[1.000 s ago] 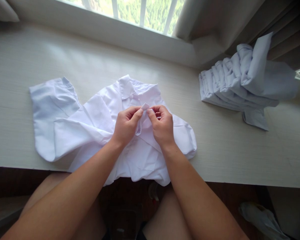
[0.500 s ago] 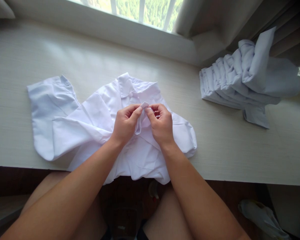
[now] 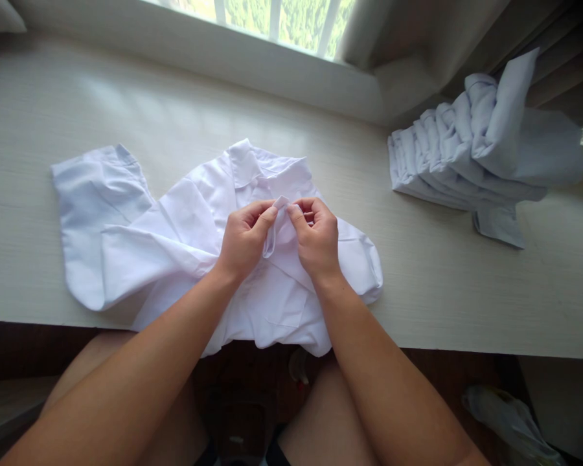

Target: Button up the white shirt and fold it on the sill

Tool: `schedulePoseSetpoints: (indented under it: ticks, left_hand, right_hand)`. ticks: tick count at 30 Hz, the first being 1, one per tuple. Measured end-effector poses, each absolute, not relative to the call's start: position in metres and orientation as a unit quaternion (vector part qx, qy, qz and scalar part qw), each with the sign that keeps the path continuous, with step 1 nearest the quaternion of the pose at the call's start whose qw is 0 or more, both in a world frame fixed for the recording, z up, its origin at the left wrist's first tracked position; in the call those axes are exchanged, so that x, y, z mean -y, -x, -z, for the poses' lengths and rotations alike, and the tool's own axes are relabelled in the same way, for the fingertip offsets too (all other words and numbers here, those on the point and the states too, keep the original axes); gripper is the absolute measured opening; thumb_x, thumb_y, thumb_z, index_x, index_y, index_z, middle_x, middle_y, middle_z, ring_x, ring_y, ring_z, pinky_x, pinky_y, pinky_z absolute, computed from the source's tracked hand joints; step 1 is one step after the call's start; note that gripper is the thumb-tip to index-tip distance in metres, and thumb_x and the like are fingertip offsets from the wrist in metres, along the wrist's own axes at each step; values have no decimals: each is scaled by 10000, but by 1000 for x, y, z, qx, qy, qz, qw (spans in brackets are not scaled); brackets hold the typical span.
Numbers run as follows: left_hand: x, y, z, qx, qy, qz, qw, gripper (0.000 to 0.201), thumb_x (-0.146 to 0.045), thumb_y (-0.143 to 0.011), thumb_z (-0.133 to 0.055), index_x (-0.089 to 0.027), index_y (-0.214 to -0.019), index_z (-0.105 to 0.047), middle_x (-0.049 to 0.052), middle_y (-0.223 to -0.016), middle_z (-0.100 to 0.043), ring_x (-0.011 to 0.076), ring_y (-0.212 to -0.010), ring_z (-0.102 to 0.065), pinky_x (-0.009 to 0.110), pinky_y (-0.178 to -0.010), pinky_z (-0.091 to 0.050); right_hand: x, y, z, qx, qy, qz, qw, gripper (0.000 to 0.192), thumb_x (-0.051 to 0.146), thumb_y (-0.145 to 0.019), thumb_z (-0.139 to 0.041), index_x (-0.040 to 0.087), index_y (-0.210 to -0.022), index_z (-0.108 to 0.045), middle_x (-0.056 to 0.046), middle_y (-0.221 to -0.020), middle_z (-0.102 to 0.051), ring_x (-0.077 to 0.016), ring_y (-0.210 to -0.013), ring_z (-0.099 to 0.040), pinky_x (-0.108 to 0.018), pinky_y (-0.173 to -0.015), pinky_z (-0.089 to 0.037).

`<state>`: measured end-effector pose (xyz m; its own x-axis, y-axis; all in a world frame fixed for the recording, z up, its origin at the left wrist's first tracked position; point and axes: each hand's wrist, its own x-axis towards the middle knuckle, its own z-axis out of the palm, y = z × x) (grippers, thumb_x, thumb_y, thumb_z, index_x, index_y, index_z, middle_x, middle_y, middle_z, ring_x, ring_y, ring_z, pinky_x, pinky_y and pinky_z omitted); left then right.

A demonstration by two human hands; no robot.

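Both forearms are reaching forward over the worktop (image 3: 466, 291) edge. The left hand (image 3: 245, 239) and right hand (image 3: 315, 239) are pinching the front placket of the white shirt (image 3: 175, 239), the fingers closing slightly nearer together than before. Folded shirts (image 3: 471, 155) are lying beyond.

Pale wood-grain table (image 3: 466, 298), running along under a window. Lying on it, left of centre: white shirt (image 3: 175, 246), crumpled, collar toward the window, hem hanging over the near edge, one sleeve spread flat at far left. At far right, well apart: stack (image 3: 466, 168) of folded white shirts, leaning, one piece sticking out below.
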<state>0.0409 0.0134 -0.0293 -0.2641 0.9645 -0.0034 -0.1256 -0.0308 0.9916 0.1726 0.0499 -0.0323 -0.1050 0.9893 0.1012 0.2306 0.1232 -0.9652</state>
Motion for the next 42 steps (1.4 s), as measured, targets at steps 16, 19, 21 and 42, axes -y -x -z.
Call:
schedulePoseSetpoints:
  ticks: [16, 19, 21, 42]
  left_hand:
    - [-13, -41, 28, -529, -395, -590, 464, 357, -507, -876, -724, -192, -1010, -822, 44, -870, -752, 138, -725, -617, 239, -641, -468]
    - [-13, -41, 29, -530, -398, -591, 460, 347, -518, -874, -727, -202, -980, -821, 29, -821, -725, 119, -675, -577, 235, -609, -448]
    - [-14, -40, 31, -530, -393, -595, 459, 361, -539, -888, -707, -205, -971, -818, 22, -753, -685, 109, -630, -542, 234, -569, -428]
    - [-15, -29, 24, -558, -405, -576, 439, 317, -562, -824, -804, -283, -974, -798, 6, -782, -705, 127, -649, -628, 263, -543, -444]
  right_hand:
    - [-50, -172, 32, 623, 496, -419, 437, 261, 468, -948, -651, 209, -920, -664, -12, -927, -672, -133, -841, -596, -285, -793, -477]
    - [-51, -173, 31, 615, 500, -412, 449, 254, 458, -952, -647, 207, -912, -662, -11, -928, -674, -131, -853, -602, -283, -804, -479]
    - [-51, -172, 30, 614, 499, -420, 444, 271, 473, -951, -646, 206, -908, -660, -8, -910, -672, -128, -838, -599, -280, -796, -481]
    - [-49, -165, 27, 503, 398, -640, 423, 495, 690, -828, -747, 213, -943, -678, -9, -801, -641, -165, -835, -654, -310, -742, -565]
